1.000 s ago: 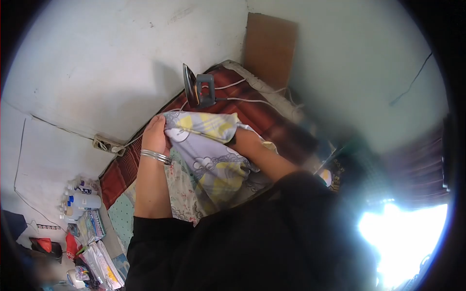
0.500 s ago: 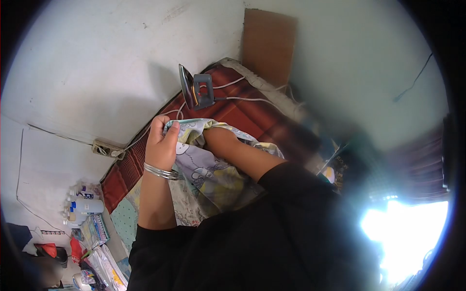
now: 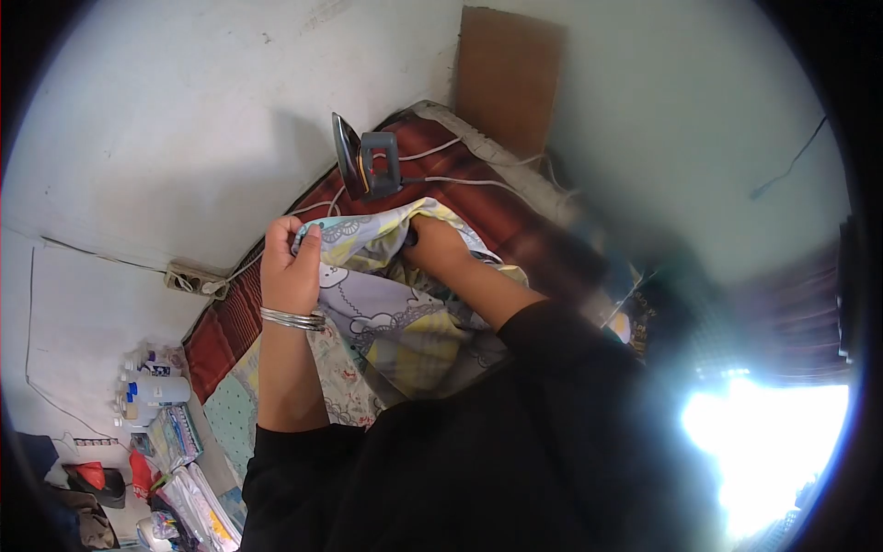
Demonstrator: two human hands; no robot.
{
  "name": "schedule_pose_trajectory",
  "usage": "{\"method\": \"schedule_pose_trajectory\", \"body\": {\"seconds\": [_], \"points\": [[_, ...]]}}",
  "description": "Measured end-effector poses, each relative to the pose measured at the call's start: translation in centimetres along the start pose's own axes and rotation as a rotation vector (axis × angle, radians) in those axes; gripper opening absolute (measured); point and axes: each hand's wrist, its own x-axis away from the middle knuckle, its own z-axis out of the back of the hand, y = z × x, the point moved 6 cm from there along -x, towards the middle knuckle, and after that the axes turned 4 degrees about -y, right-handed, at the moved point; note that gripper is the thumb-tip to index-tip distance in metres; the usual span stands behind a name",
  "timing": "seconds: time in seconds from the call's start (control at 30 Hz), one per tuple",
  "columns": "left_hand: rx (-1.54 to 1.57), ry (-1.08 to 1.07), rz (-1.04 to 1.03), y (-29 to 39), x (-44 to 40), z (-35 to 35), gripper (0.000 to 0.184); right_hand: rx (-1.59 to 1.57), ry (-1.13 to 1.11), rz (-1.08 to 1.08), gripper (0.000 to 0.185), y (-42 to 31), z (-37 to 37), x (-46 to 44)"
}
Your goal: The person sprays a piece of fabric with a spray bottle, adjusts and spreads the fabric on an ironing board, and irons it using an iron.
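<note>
My left hand (image 3: 292, 267), with silver bangles at the wrist, pinches the left edge of a grey and yellow patterned cloth (image 3: 368, 299). Inside the cloth's open fold is my right hand (image 3: 430, 241); its fingers are mostly hidden, and something small and dark shows beside them. The cloth hangs between both hands over other patterned fabric (image 3: 345, 373). Beyond it an iron (image 3: 368, 161) stands on its heel on a dark red checked cloth (image 3: 441, 147).
A socket block (image 3: 191, 279) with a plugged cord is at the left wall. Bottles (image 3: 161, 389) and packets (image 3: 175, 434) stand at the lower left. A brown board (image 3: 509, 78) leans at the back corner. Bright light comes from the lower right.
My right hand has gone into the cloth's fold and moved slightly left and up. The cloth's upper edge is now lifted and opened. My left hand keeps hold of its corner.
</note>
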Motion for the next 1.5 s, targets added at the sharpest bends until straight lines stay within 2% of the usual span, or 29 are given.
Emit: {"method": "schedule_pose_trajectory", "body": {"seconds": [0.13, 0.2, 0.27, 0.3, 0.33, 0.37, 0.4, 0.47, 0.5, 0.53, 0.6, 0.63, 0.7, 0.73, 0.8, 0.83, 0.9, 0.97, 1.03, 1.07, 1.13, 1.17, 1.23, 1.27, 1.33, 1.4, 1.43, 1.47, 1.5], "points": [[-0.100, 0.054, -0.034, -0.3, -0.3, 0.7, 0.012, -0.060, 0.111, 0.001, 0.048, 1.0, -1.0, 0.4], [-0.081, 0.046, -0.025, -0.5, -0.3, 0.4, 0.012, -0.103, 0.050, -0.018, 0.048, 0.7, -2.1, 0.7], [-0.344, 0.028, -0.014, -0.1, -0.2, -0.2, 0.028, -0.148, -0.014, -0.039, 0.048, -0.3, -2.4, 1.4], [-0.345, 0.024, -0.012, 0.0, 0.1, -0.8, 0.028, -0.085, -0.043, 0.032, 0.045, -1.4, -2.3, 1.7], [-0.471, -0.069, -0.004, 0.1, 0.5, -2.1, 0.041, -0.021, -0.069, 0.105, 0.042, -2.2, -2.4, 1.9], [-0.596, -0.162, 0.004, 0.0, 0.8, -3.3, 0.055, 0.026, 0.007, 0.196, 0.036, -2.6, -2.9, 2.2], [-0.595, -0.163, 0.003, -0.1, 1.1, -3.9, 0.055, 0.026, 0.009, 0.196, 0.036, -2.8, -3.0, 3.0], [-0.904, -0.222, 0.212, -2.5, 1.8, -4.7, 0.078, 0.073, 0.042, 0.284, 0.036, -3.6, -3.0, 4.6], [-0.951, -0.229, 0.188, -5.5, 1.6, -4.6, 0.081, 0.125, 0.074, 0.295, 0.035, -2.8, -4.0, 5.0], [-0.950, -0.227, 0.188, -5.4, 1.4, -4.3, 0.081, 0.127, 0.074, 0.296, 0.035, -2.2, -4.1, 5.3], [-0.920, -0.479, 0.459, -7.0, 1.5, -4.6, 0.070, 0.174, 0.103, 0.418, 0.051, -2.0, -3.8, 6.5], [-0.919, -0.478, 0.463, -7.5, 1.4, -4.4, 0.070, 0.173, 0.099, 0.419, 0.051, -1.7, -3.5, 6.9], [-1.087, -0.562, 0.361, -8.1, 1.2, -4.7, 0.052, 0.086, 0.140, 0.343, 0.050, -1.0, -2.4, 7.3], [-1.086, -0.555, 0.363, -8.0, 1.1, -4.6, 0.052, 0.087, 0.138, 0.349, 0.050, -1.1, -2.1, 7.2], [-1.093, -0.335, 0.272, -6.3, 0.2, -3.7, 0.035, 0.204, 0.139, 0.089, 0.048, 0.3, -1.6, 6.5], [-1.093, -0.333, 0.270, -6.0, -0.1, -3.5, 0.035, 0.309, 0.058, 0.020, 0.047, 0.5, -1.5, 6.1], [-1.070, -0.159, 0.102, -3.9, -0.9, -2.6, 0.027, 0.330, 0.002, -0.010, 0.045, 0.6, -1.7, 5.7], [-1.085, -0.124, 0.100, -2.4, -1.1, -2.5, 0.027, 0.350, -0.055, -0.038, 0.044, 0.5, -1.9, 5.1], [-1.101, -0.091, 0.095, -1.7, -1.1, -2.6, 0.026, 0.429, -0.270, -0.072, 0.040, 0.6, -2.8, 4.7], [-1.093, -0.071, 0.056, -1.4, -1.0, -2.7, 0.026, 0.428, -0.269, -0.072, 0.040, 0.4, -2.7, 4.9], [-1.085, -0.050, 0.015, -1.1, -1.0, -2.6, 0.026, 0.411, -0.194, 0.103, 0.033, -1.0, -2.3, 5.4], [-1.097, -0.024, -0.036, -0.8, -1.0, -2.5, 0.026, 0.413, -0.192, 0.105, 0.033, -0.9, -2.4, 5.8], [-1.108, -0.001, -0.081, -0.8, -1.0, -2.1, 0.025, 0.250, 0.114, 0.527, 0.031, -3.5, -1.5, 8.1], [-1.122, 0.044, -0.113, -0.4, -1.2, -1.3, 0.025, 0.248, 0.109, 0.524, 0.031, -3.8, -1.7, 8.6], [-1.136, 0.087, -0.140, 0.2, -1.5, 0.1, 0.026, 0.119, -0.173, 0.454, 0.031, -5.4, -2.0, 9.9], [-1.148, 0.165, -0.105, 1.2, -2.0, 1.7, 0.027, 0.118, -0.257, 0.382, 0.032, -7.1, -0.9, 11.1], [-1.138, 0.124, -0.002, 1.6, -2.1, 2.1, 0.029, 0.158, -0.378, 0.298, 0.032, -7.5, -0.7, 11.5], [-1.139, 0.126, 0.001, 1.8, -2.0, 2.1, 0.029, 0.199, -0.498, 0.212, 0.032, -7.4, -1.0, 11.8], [-1.121, 0.046, 0.041, 1.6, -1.8, 1.6, 0.038, 0.200, -0.500, 0.215, 0.032, -7.2, -1.3, 11.7]]}}
